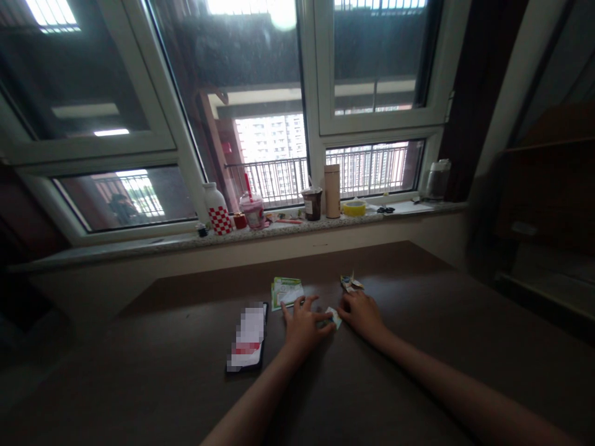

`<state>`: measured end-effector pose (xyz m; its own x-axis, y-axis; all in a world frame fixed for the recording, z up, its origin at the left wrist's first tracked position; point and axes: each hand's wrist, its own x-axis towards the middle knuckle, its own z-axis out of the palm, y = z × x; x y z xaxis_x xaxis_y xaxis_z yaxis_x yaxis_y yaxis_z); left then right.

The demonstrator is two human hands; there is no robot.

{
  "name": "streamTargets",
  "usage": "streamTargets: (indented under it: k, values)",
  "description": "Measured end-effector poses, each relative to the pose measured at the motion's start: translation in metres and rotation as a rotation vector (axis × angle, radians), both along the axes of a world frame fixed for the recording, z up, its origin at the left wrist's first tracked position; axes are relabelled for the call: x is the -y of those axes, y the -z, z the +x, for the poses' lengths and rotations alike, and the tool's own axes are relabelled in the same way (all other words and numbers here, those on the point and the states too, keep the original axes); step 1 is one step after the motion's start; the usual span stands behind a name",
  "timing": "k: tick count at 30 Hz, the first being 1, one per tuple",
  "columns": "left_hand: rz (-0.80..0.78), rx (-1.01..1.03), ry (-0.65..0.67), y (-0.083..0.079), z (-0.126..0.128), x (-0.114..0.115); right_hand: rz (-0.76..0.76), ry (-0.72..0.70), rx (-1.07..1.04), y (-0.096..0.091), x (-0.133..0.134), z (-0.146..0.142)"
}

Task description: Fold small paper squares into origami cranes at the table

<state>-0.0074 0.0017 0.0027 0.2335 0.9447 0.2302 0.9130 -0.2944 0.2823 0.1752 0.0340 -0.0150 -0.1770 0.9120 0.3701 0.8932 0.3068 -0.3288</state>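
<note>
Both my hands rest on a dark brown table [418,371]. My left hand [302,325] lies with its fingers spread, pressing on a small pale green piece of paper [333,317]. My right hand [362,313] touches the same paper from the right, its fingers curled down onto it. A green and white printed leaflet [286,291] lies just beyond my left hand. A small folded paper object [351,283] sits just beyond my right hand.
A phone [248,337] lies to the left of my left hand. On the stone windowsill [139,244] stand a red-checked bottle [217,210], a pink cup [252,210], a dark cup [312,203], a tall beige flask [331,191], yellow tape [354,207] and a kettle [437,179].
</note>
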Motion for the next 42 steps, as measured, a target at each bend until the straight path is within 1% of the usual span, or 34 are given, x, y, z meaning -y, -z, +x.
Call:
streamTargets:
  k: [6, 10, 12, 17, 22, 27, 37, 42]
  values:
    - [-0.004, -0.024, -0.029, 0.000, 0.002, 0.002, -0.007, -0.055, -0.137, 0.009, -0.003, 0.005]
    - [0.015, -0.009, -0.013, 0.000, 0.001, 0.003, -0.014, -0.115, -0.200, 0.012, -0.005, 0.007]
    - [0.013, -0.006, -0.008, -0.001, 0.001, 0.003, -0.017, -0.136, -0.196, 0.012, -0.005, 0.007]
    - [-0.016, -0.018, -0.021, -0.005, 0.002, 0.004, -0.043, -0.129, -0.174, 0.012, -0.006, 0.008]
    - [-0.002, -0.067, -0.013, -0.006, 0.001, 0.004, -0.086, -0.143, -0.176, 0.010, -0.005, 0.010]
    - [0.017, -0.064, -0.011, -0.006, 0.001, 0.005, -0.097, -0.159, -0.183, 0.007, -0.001, 0.010]
    - [0.017, -0.032, -0.023, 0.000, -0.002, -0.001, -0.069, -0.144, -0.125, 0.004, 0.009, 0.006]
    - [0.021, -0.038, -0.028, -0.001, -0.001, 0.000, -0.085, -0.145, -0.086, 0.003, 0.012, 0.004]
